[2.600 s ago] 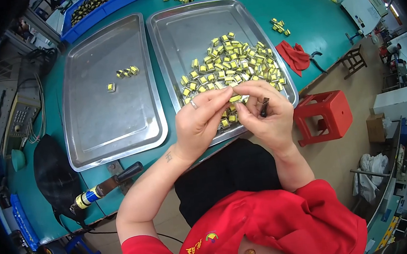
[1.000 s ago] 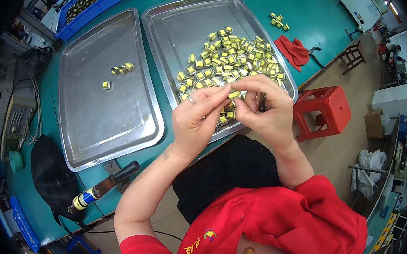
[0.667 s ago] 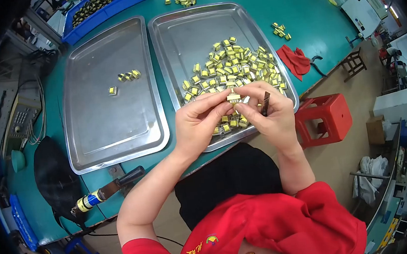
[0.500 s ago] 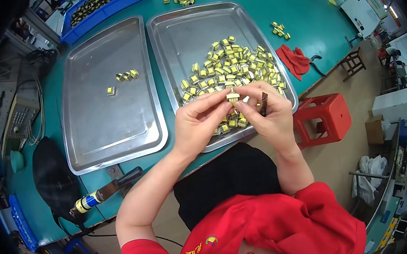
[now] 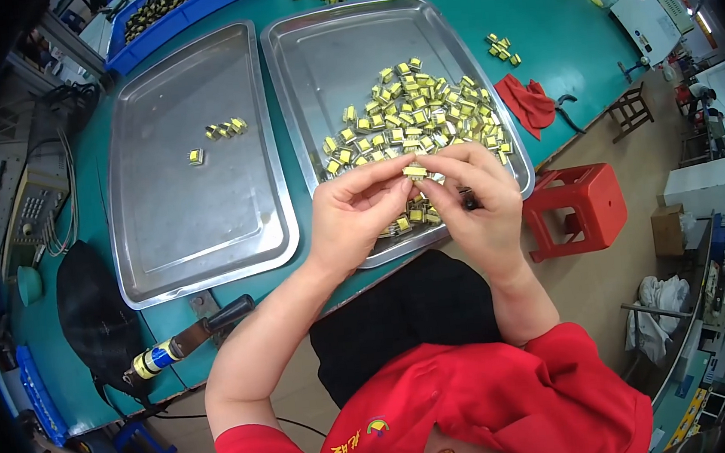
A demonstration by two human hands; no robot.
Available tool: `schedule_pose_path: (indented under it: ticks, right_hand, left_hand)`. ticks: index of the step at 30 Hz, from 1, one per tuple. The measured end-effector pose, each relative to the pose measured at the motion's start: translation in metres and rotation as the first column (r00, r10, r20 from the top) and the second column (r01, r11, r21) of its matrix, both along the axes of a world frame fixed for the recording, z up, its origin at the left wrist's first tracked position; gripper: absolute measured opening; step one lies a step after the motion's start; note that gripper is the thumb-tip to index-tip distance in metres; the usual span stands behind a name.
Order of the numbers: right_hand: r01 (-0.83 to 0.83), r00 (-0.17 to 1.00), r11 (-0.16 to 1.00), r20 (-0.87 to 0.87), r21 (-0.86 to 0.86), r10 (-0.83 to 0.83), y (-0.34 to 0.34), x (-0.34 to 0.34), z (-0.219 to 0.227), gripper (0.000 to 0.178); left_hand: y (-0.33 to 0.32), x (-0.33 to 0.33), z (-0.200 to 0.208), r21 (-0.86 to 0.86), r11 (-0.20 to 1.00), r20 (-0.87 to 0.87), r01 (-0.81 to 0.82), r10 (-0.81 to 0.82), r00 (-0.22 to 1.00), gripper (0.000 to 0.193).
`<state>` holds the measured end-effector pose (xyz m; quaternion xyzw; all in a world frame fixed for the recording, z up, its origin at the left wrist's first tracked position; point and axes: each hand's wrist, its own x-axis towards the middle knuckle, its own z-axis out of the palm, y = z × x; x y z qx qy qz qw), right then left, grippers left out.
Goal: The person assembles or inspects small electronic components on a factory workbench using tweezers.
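Note:
Between the fingertips of both hands is a small yellow-wrapped transformer (image 5: 415,172) with metal pins. My left hand (image 5: 359,211) pinches it from the left, my right hand (image 5: 479,199) from the right. A dark, slim tool (image 5: 469,198) is tucked in the fingers of my right hand; most of it is hidden. Below and around the hands, many like transformers (image 5: 421,105) lie heaped in the right metal tray (image 5: 313,50). In the left metal tray (image 5: 199,232) are a short row of transformers (image 5: 226,129) and a single one (image 5: 195,156).
A blue bin (image 5: 188,10) of dark parts stands at the far left. Beside the right tray lie a red cloth (image 5: 526,104) and pliers (image 5: 569,113). A black-handled tool (image 5: 191,336) rests at the table's near edge. A red stool (image 5: 585,207) stands right of the table.
The held transformer has been tilted, so more of its yellow face shows. The dark tool in my right hand has swung and now points more toward the camera.

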<state>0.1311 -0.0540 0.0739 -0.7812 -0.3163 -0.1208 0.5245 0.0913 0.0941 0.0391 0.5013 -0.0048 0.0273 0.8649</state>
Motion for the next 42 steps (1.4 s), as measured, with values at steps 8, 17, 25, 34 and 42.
schedule_pose_path:
  ticks: [8,17,25,34,42]
  right_hand:
    - [-0.009,1.000,0.999,-0.011,0.041,0.009,-0.0007,-0.0015,-0.0032,0.030]
    - [0.002,0.989,0.997,-0.150,0.075,0.010,-0.0025,0.0011,0.0007,0.029]
    - [-0.028,0.974,0.997,-0.224,0.076,0.044,-0.0035,0.0004,0.0016,0.028]
    - [-0.048,0.953,0.993,-0.292,0.111,0.078,-0.0037,0.0014,-0.0013,0.027]
    - [-0.040,0.958,0.996,-0.281,0.080,0.062,-0.0039,0.0032,0.0017,0.028]
  left_hand:
    - [0.0011,-0.0003,0.0033,-0.021,0.999,-0.023,0.025,-0.026,0.999,0.027]
    - [0.0002,0.0020,0.0030,-0.006,1.000,0.026,0.013,-0.013,1.000,0.028]
    - [-0.0036,0.0010,0.0020,0.078,0.996,0.111,-0.051,0.042,0.993,0.027]
    - [-0.0029,-0.0005,-0.0017,0.419,0.868,0.329,-0.266,0.128,0.935,0.028]
    - [-0.0027,-0.0004,0.0021,0.472,0.831,0.330,-0.294,0.143,0.933,0.030]
